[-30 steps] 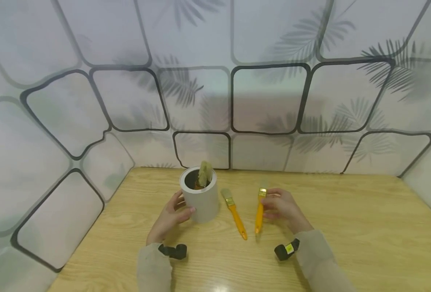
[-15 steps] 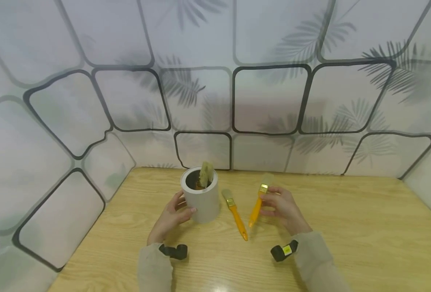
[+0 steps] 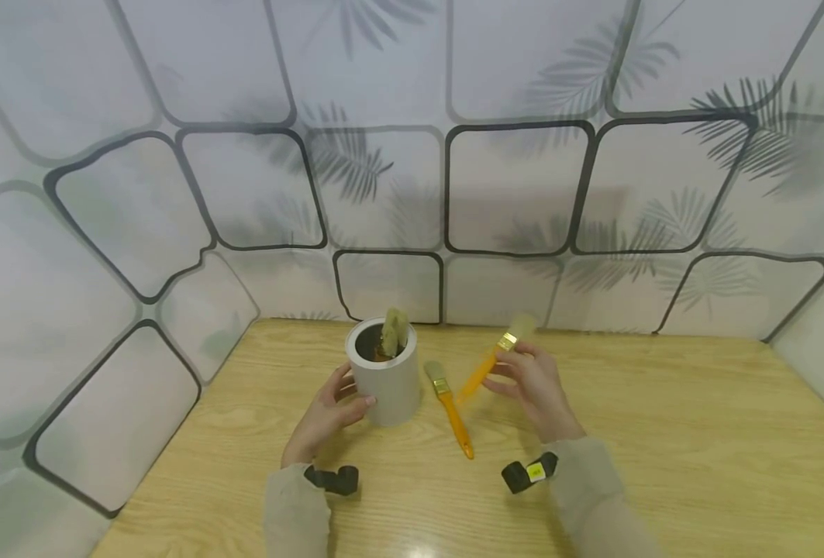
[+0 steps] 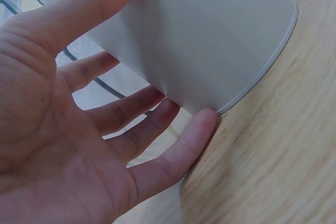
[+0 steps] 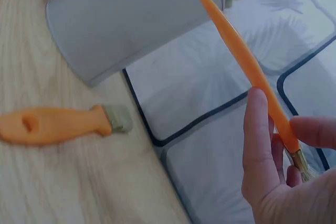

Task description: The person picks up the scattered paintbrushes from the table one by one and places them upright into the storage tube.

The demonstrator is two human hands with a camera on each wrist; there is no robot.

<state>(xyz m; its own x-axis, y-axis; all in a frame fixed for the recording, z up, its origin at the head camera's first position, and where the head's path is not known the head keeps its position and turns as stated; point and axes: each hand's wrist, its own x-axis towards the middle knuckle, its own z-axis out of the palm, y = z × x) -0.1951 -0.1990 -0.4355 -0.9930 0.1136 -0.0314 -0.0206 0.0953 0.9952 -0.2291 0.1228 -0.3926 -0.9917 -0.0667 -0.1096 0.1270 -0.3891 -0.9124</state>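
Note:
A white cylindrical container (image 3: 389, 391) stands on the table with brush bristles (image 3: 394, 333) sticking up past its rim. My left hand (image 3: 329, 415) holds it from the left, thumb across the front and fingers round the far side. In the left wrist view the little finger is low by the container's bottom edge. My right hand (image 3: 533, 384) pinches a paintbrush (image 5: 247, 59) near its metal band, off the table, bristles up to the right and orange handle sloping down left. Between the hands lies a second paintbrush (image 3: 453, 415) with an orange handle.
The wooden table (image 3: 698, 434) runs back to a patterned wall covering (image 3: 509, 190), which also closes off the left side. Black wrist cameras (image 3: 335, 480) sit at both cuffs.
The right hand has lifted its paintbrush and tilted it, the handle's end swinging left and up while the bristles lean right. The left hand and container stay put.

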